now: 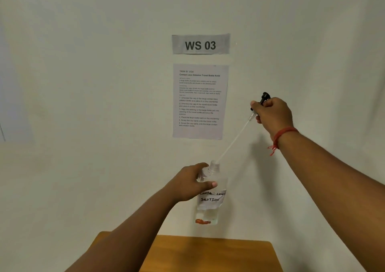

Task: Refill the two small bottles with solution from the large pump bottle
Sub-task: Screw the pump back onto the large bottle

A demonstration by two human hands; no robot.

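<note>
White wall (83,84) fills the view, with a "WS 03" sign (201,44) at twelve o'clock and a printed task sheet (200,101) beneath it. Above the wooden table (208,253) at six o'clock, the large bottle (209,198) is gripped at its shoulder by the left hand (190,183). At two o'clock, the black pump head (263,99) is clenched in the right hand (274,113); its dip tube (233,139) apparently reaches the bottle's neck.

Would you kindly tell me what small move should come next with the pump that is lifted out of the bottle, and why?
Probably lift the right hand a little higher, so the black pump head draws its thin white dip tube free: the tube's lower end looks still inside the open neck of the clear plastic "Contact Lens Solution" bottle, which the left hand holds above the wooden table.
</note>
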